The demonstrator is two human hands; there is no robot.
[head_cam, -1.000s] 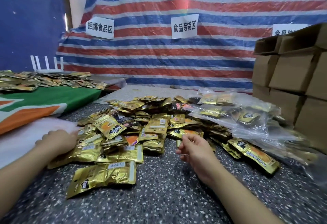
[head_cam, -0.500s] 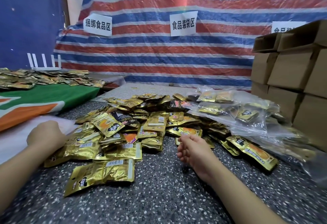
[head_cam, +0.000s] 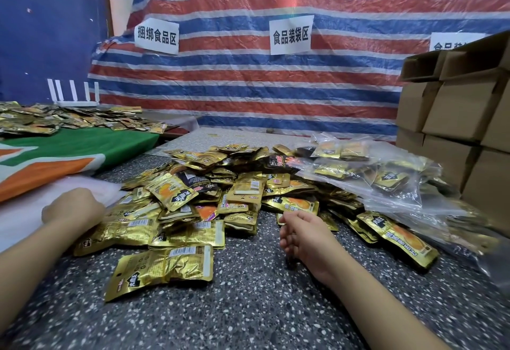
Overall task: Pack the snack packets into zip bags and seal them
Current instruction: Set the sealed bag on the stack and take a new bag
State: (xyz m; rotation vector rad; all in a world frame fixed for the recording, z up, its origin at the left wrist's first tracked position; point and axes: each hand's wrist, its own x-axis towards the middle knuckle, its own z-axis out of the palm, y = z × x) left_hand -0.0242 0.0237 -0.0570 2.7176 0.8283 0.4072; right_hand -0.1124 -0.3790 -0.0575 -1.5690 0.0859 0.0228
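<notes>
Stacked cardboard boxes [head_cam: 455, 106] beside filled, perhaps sealed, zip bags [head_cam: 386, 175].

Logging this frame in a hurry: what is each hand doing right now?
Left hand: back toward the camera, fingers hidden; cannot be told.
Right hand: open, fingers loosely curled, holding nothing.

We are seeing a loose heap of gold foil snack packets [head_cam: 220, 192] lying flat and overlapping on the speckled floor [head_cam: 248, 308]. One packet [head_cam: 162, 269] is lying apart, just in front of the heap. Filled clear zip bags [head_cam: 372, 173] are lying piled just right of the heap.
</notes>
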